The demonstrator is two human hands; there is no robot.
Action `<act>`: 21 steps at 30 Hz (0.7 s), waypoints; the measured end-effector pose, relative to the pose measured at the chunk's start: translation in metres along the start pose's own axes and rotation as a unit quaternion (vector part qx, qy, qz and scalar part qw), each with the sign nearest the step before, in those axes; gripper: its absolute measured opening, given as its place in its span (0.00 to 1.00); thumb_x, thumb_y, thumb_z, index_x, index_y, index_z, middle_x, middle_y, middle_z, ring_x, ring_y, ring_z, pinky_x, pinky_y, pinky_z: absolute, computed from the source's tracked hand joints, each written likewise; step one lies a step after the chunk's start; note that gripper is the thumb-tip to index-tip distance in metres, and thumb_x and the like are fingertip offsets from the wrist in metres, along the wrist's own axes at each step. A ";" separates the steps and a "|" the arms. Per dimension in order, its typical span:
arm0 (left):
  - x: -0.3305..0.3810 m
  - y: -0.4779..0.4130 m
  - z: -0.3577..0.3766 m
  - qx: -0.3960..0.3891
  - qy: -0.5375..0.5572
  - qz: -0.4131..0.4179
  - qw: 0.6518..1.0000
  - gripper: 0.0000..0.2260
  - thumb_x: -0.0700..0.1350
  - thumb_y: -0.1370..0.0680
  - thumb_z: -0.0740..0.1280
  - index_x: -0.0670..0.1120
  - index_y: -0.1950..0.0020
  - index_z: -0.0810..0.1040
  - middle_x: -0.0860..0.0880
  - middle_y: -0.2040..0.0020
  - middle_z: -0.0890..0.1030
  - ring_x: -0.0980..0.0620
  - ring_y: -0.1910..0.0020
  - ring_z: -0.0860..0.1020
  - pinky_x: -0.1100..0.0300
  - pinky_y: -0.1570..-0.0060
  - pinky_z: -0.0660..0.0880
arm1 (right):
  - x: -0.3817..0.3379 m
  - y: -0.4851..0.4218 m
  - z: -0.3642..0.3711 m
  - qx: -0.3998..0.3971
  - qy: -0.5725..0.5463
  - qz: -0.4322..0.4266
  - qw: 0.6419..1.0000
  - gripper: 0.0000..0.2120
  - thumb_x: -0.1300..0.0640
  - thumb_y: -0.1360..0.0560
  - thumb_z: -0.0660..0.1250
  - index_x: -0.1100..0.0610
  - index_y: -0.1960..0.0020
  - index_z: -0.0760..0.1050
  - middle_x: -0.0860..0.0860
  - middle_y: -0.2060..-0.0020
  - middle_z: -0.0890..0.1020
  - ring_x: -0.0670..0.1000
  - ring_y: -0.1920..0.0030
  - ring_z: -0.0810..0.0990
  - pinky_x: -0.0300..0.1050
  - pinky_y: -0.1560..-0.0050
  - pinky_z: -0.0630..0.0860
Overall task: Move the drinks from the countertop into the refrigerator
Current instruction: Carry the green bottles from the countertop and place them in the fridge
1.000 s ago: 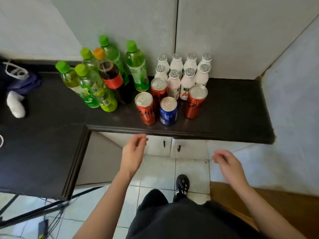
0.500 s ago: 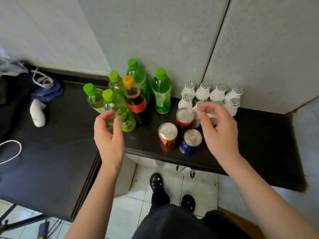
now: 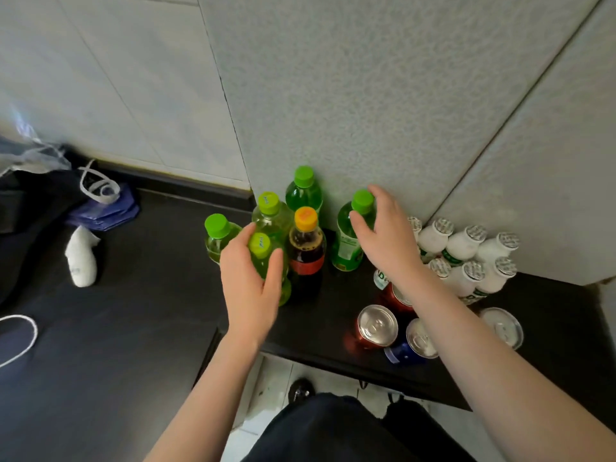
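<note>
On the black countertop (image 3: 140, 315) stand several green-capped bottles, a cola bottle (image 3: 306, 258) with an orange cap, several small white bottles (image 3: 466, 251) and cans. My left hand (image 3: 250, 288) grips the front yellow-green bottle (image 3: 260, 245) around its shoulder, thumb on the right side. My right hand (image 3: 386, 235) holds the dark green bottle (image 3: 346, 248) near its cap, fingers behind it and thumb in front. A red can (image 3: 377, 325) and a blue can (image 3: 420, 341) sit at the counter's front edge. Another red can is partly hidden under my right forearm.
A wall corner rises right behind the bottles. On the left counter lie a white sock-like thing (image 3: 81, 258), a blue folded bag (image 3: 103, 213), a plastic bag (image 3: 30, 158) and a white cord (image 3: 18, 338). A silver-topped can (image 3: 503, 326) stands far right. Tiled floor shows below.
Both hands have moved forward from above the counter edge onto bottles: the left now around the front yellow-green bottle, the right around the dark green one. The camera has moved closer.
</note>
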State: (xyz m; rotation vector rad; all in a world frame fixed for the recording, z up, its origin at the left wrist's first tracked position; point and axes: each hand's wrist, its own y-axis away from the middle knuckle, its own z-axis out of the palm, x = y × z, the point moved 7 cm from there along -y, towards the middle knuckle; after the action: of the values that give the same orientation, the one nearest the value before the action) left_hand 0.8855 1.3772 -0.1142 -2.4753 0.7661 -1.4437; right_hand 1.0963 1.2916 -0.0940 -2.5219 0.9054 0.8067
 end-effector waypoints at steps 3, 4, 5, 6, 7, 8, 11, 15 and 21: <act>-0.004 0.000 -0.003 0.009 -0.008 0.025 1.000 0.19 0.52 0.24 0.62 0.43 0.38 0.72 0.50 0.46 0.74 0.62 0.45 0.66 0.70 0.42 0.60 | 0.004 -0.004 0.007 -0.001 -0.002 0.025 1.000 0.24 0.50 0.21 0.61 0.59 0.29 0.64 0.55 0.35 0.73 0.55 0.35 0.71 0.49 0.36 0.68; -0.005 0.000 -0.005 0.013 -0.014 0.034 0.999 0.16 0.53 0.24 0.62 0.45 0.41 0.73 0.50 0.48 0.75 0.61 0.47 0.66 0.67 0.44 0.61 | 0.005 -0.006 0.008 0.002 0.004 0.031 1.000 0.23 0.49 0.21 0.61 0.59 0.31 0.66 0.56 0.38 0.74 0.56 0.37 0.72 0.50 0.38 0.69; -0.006 0.000 -0.006 0.017 -0.021 0.043 0.999 0.14 0.53 0.25 0.63 0.47 0.44 0.72 0.51 0.50 0.74 0.60 0.48 0.66 0.65 0.46 0.61 | 0.005 -0.008 0.009 0.005 0.013 0.032 0.999 0.22 0.48 0.22 0.61 0.60 0.33 0.68 0.56 0.40 0.75 0.56 0.39 0.73 0.51 0.39 0.70; -0.007 0.000 -0.007 0.019 -0.025 0.052 0.998 0.12 0.53 0.25 0.63 0.48 0.46 0.71 0.52 0.51 0.73 0.60 0.50 0.66 0.64 0.47 0.61 | 0.005 -0.009 0.010 0.007 0.024 0.029 0.999 0.21 0.48 0.22 0.61 0.60 0.34 0.69 0.56 0.41 0.75 0.56 0.40 0.73 0.51 0.40 0.70; -0.007 0.000 -0.007 0.019 -0.024 0.063 0.998 0.11 0.54 0.25 0.64 0.49 0.49 0.71 0.54 0.51 0.73 0.60 0.50 0.66 0.63 0.47 0.60 | 0.005 -0.009 0.011 0.009 0.034 0.025 0.999 0.21 0.47 0.22 0.61 0.60 0.35 0.70 0.56 0.42 0.75 0.56 0.41 0.73 0.50 0.41 0.70; -0.007 0.000 -0.008 0.019 -0.023 0.073 0.997 0.10 0.53 0.25 0.64 0.49 0.51 0.71 0.55 0.52 0.72 0.59 0.51 0.67 0.63 0.47 0.60 | 0.006 -0.009 0.011 0.013 0.039 0.022 0.999 0.21 0.47 0.22 0.61 0.60 0.36 0.71 0.56 0.43 0.75 0.56 0.42 0.74 0.48 0.43 0.70; -0.007 0.004 -0.005 0.007 -0.018 0.082 0.996 0.10 0.52 0.25 0.64 0.46 0.52 0.73 0.54 0.49 0.73 0.57 0.47 0.70 0.62 0.44 0.61 | 0.011 -0.004 0.011 0.017 0.018 0.033 0.999 0.19 0.46 0.22 0.61 0.59 0.38 0.71 0.54 0.45 0.76 0.55 0.45 0.75 0.45 0.49 0.68; -0.013 0.016 0.001 -0.012 0.093 0.034 0.995 0.11 0.50 0.25 0.63 0.51 0.43 0.72 0.52 0.44 0.73 0.59 0.42 0.71 0.66 0.40 0.65 | 0.012 0.005 0.006 0.037 0.001 0.017 0.999 0.17 0.47 0.22 0.62 0.59 0.41 0.72 0.54 0.50 0.79 0.54 0.49 0.77 0.45 0.54 0.69; -0.014 0.024 0.003 -0.024 0.117 0.045 0.992 0.11 0.48 0.25 0.63 0.51 0.43 0.71 0.51 0.41 0.73 0.59 0.39 0.71 0.67 0.38 0.65 | 0.003 0.019 -0.024 0.105 -0.056 -0.011 0.993 0.14 0.47 0.23 0.62 0.58 0.46 0.73 0.49 0.57 0.79 0.51 0.56 0.78 0.48 0.56 0.74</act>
State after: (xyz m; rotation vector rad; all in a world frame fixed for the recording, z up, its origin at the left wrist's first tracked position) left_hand 0.8747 1.3640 -0.1362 -2.2976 0.9537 -1.7207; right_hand 1.0951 1.2644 -0.0801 -2.2782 0.8749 0.7937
